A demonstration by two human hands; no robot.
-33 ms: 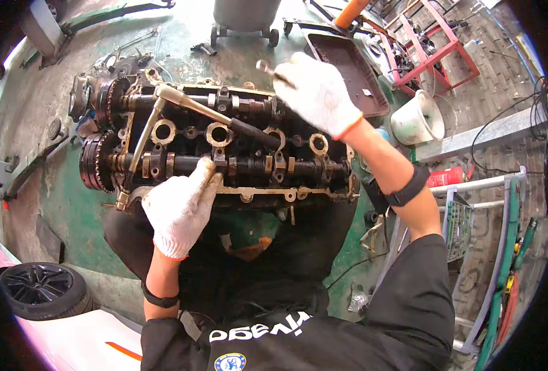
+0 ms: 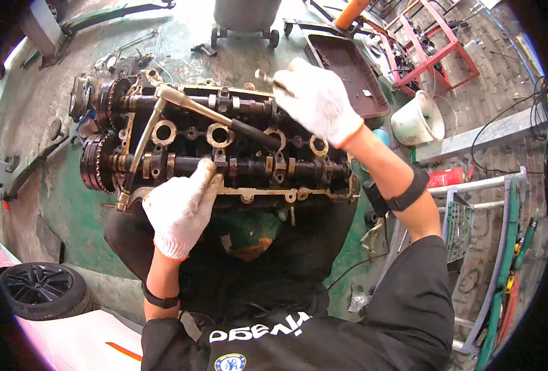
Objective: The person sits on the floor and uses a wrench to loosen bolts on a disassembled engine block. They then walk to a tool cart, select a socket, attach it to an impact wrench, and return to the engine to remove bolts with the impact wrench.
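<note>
In the head view, the left hand (image 2: 180, 213), in a white knit glove, reaches away from the near left with its forearm almost straight ahead. Its fingers are bunched narrowly, tips meeting the near camshaft (image 2: 243, 166) around a bearing cap; whether they pinch anything cannot be told. The right hand (image 2: 317, 99), gloved alike, is raised at the far right, its forearm slanting in from the near right and its wrist turned leftward. Its fingers are curled around a small metal piece (image 2: 263, 75), whose end pokes out to the left; its exact kind is unclear.

The cylinder head (image 2: 267, 193) lies crosswise in front of the person's legs, below and between the hands: the left hand overlaps its near edge, while the right is held above its far right part. A ratchet handle (image 2: 224, 120) with a black grip rests slantwise across it between the two hands, held by neither. From the ratchet's left end an extension bar (image 2: 142, 148) runs toward the near edge, left of the left hand, ending in a socket (image 2: 123, 201). Toothed camshaft sprockets (image 2: 93, 164) stand at the left end. Beyond the right hand sits a dark tray (image 2: 373, 102).
</note>
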